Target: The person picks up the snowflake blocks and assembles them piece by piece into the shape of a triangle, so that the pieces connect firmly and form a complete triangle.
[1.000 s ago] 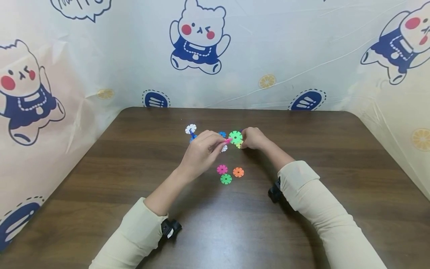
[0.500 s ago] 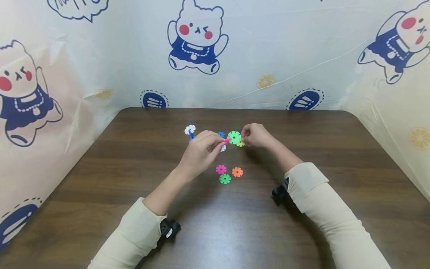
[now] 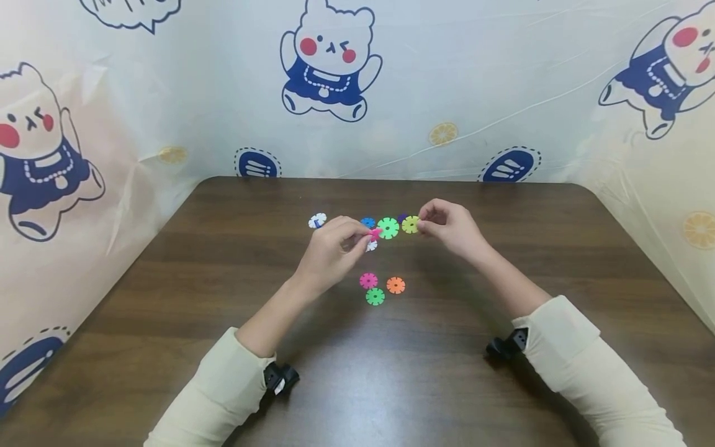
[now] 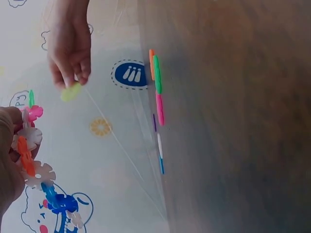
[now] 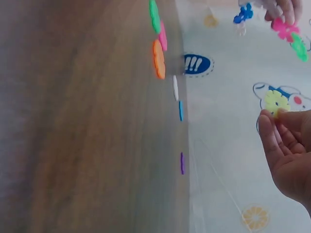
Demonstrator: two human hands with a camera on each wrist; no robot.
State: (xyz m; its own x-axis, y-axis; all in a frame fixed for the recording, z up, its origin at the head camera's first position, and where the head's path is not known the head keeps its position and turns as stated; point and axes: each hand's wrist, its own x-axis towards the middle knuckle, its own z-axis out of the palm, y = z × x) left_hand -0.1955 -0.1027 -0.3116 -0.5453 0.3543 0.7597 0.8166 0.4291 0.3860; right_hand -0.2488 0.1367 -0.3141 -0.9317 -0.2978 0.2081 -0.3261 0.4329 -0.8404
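Note:
My left hand (image 3: 331, 253) holds a chain of interlocking snowflake discs above the table. A green disc (image 3: 388, 228) sits at its right end, joined to a pink disc (image 3: 374, 234) by my fingertips. In the left wrist view the chain runs on through white, an orange disc (image 4: 25, 154), white again and a blue disc (image 4: 62, 203) to a white end disc (image 4: 76, 219). Between thumb and fingers, my right hand (image 3: 454, 228) pinches a yellow snowflake disc (image 3: 410, 225), apart from the green one. My left hand hides the chain's middle in the head view.
On the brown table (image 3: 167, 298) lie a pink disc (image 3: 368, 280), an orange disc (image 3: 396, 285) and a green disc, nearer me than the hands. Farther back are a blue disc (image 3: 367, 222), a white disc (image 3: 372, 246) and a purple disc (image 3: 401, 218). A printed curtain (image 3: 223, 81) stands behind.
My right hand has moved right and slightly up with the yellow disc, which no longer overlaps the green one and faces the camera more. My left hand stays nearly still; the chain's left end has tilted.

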